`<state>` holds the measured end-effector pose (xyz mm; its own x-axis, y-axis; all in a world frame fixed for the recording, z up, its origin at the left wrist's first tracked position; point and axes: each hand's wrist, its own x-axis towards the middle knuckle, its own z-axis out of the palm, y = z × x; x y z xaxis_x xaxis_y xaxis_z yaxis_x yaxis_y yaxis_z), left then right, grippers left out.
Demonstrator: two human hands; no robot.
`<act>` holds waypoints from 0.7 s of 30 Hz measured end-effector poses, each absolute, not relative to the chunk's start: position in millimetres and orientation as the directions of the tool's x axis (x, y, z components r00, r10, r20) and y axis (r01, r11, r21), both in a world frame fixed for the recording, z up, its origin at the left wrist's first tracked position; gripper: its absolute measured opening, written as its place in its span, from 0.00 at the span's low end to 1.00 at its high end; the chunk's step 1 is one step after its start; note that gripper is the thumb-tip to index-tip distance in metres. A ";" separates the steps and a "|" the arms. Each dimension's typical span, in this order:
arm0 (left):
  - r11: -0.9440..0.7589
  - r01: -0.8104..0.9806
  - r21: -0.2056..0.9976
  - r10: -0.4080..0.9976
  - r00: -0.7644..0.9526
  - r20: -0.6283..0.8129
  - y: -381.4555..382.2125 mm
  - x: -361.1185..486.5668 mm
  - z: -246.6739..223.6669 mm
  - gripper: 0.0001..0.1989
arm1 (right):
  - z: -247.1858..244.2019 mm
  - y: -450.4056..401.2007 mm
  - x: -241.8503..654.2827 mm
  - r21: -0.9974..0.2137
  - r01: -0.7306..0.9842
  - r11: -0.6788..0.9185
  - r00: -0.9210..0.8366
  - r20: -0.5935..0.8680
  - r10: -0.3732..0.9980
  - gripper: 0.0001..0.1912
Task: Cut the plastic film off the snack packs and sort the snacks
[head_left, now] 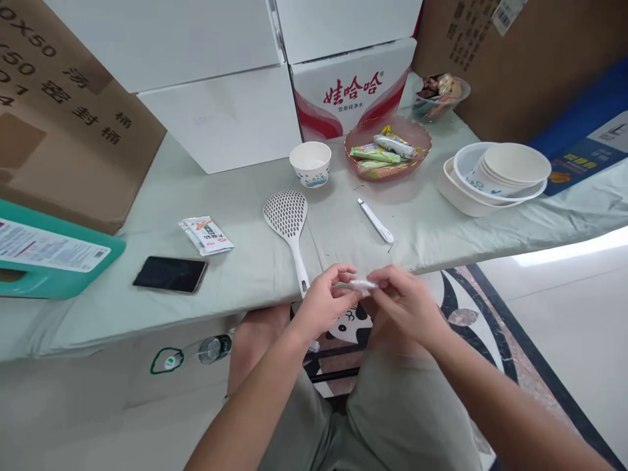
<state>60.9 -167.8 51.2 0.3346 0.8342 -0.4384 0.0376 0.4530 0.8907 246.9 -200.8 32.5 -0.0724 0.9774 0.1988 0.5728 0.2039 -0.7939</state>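
Observation:
Both hands meet just off the table's near edge, over my lap. Between them is a small wrapped candy (363, 285) in a pale, shiny wrapper. My left hand (324, 302) pinches its left end and my right hand (403, 299) pinches the right end. What is inside the wrapper cannot be made out. Just left of my left hand lies a white slotted skimmer (286, 214), handle towards me. A white utility knife (375, 221) rests beyond my right hand. Farther back, a pink glass bowl (356, 169) holds several wrapped sweets.
A paper cup (311, 163) stands near the bowl. Stacked bowls (510, 171) are at the right. On the left lie a phone (171, 274), a sachet (206, 235) and a green jug (101, 252). Cartons (220, 124) line the back. A plastic bottle (210, 350) is on the floor.

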 end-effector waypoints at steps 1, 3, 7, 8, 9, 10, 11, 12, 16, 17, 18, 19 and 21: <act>0.467 0.015 0.884 0.835 0.321 -0.447 -164.2 59.9 49.6 0.18 | 33.2 -187.4 251.6 -0.785 0.570 0.241 -0.069 0.246 0.967 0.06; 0.482 -0.017 0.876 0.841 0.291 -0.457 -157.9 58.1 45.0 0.17 | 39.4 -151.8 263.0 -0.752 0.586 0.300 -0.032 0.349 0.937 0.06; 0.489 -0.039 0.871 0.847 0.260 -0.464 -147.9 56.5 34.9 0.16 | 69.9 -60.2 288.9 -0.614 0.758 0.220 0.134 0.477 0.869 0.07; 0.491 -0.045 0.870 0.848 0.255 -0.465 -146.1 56.0 33.2 0.16 | 78.7 -39.7 293.7 -0.576 0.800 0.166 0.162 0.474 0.866 0.08; 0.491 -0.056 0.869 0.850 0.250 -0.464 -144.7 55.1 32.1 0.16 | 86.3 -22.8 296.7 -0.531 0.841 0.099 0.184 0.453 0.872 0.10; 0.491 -0.075 0.868 0.853 0.245 -0.461 -143.8 53.5 31.9 0.16 | 91.9 -10.4 297.8 -0.481 0.877 0.025 0.199 0.408 0.891 0.13; 0.489 -0.099 0.867 0.857 0.241 -0.456 -143.5 51.0 32.6 0.16 | 94.6 -3.0 296.6 -0.435 0.900 -0.024 0.201 0.366 0.909 0.16; 0.483 -0.128 0.866 0.863 0.238 -0.445 -143.8 47.6 34.4 0.15 | 94.1 -0.4 293.2 -0.397 0.917 -0.040 0.184 0.332 0.925 0.19; 0.412 -0.255 0.875 0.905 0.223 -0.362 -149.9 25.4 45.9 0.13 | 62.0 -26.3 261.6 -0.348 0.928 0.133 -0.017 0.316 0.949 0.20; 0.385 -0.283 0.879 0.920 0.200 -0.338 -150.9 19.0 47.6 0.13 | 50.1 -37.5 250.2 -0.355 0.912 0.205 -0.077 0.343 0.936 0.19; 0.350 -0.310 0.884 0.936 0.154 -0.316 -151.0 12.9 47.7 0.14 | 38.7 -49.0 237.4 -0.362 0.889 0.280 -0.133 0.381 0.915 0.18; 0.300 -0.336 0.893 0.954 0.079 -0.291 -149.8 7.0 46.0 0.15 | 28.8 -60.1 223.4 -0.362 0.861 0.358 -0.192 0.420 0.887 0.17; 0.149 -0.372 0.916 0.962 -0.160 -0.221 -143.0 -4.1 37.2 0.14 | 15.6 -78.8 191.8 -0.334 0.791 0.512 -0.318 0.490 0.812 0.16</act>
